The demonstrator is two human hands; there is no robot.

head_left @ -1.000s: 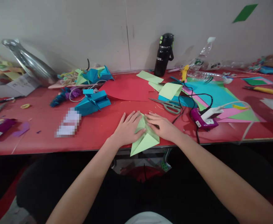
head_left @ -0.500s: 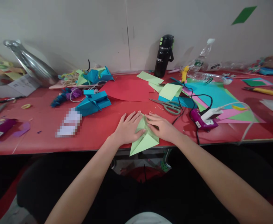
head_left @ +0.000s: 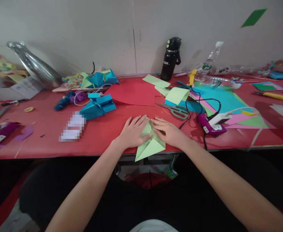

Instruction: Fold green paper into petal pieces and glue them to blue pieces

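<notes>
A folded sheet of light green paper (head_left: 150, 149) lies at the front edge of the red table, its near corner sticking out past the edge. My left hand (head_left: 134, 132) rests flat on the paper's left side, fingers stretched out and thumb across the middle crease. On the right side, my right hand (head_left: 167, 132) has bent fingers closed on the paper near its upper fold. Something small and dark shows under the right palm; I cannot make out what it is. The paper's upper part is partly hidden by both hands.
Beyond the hands lie grey-handled scissors (head_left: 178, 112) and a red sheet (head_left: 131, 92). Blue folded paper (head_left: 99, 108) is to the left. A purple power strip (head_left: 210, 125) with cables sits right, near a yellow glue gun (head_left: 192, 77). A black bottle (head_left: 170, 59) stands behind.
The whole view has shifted slightly. Both hands keep nearly the same place on the green paper, with no clear change in its folds.
</notes>
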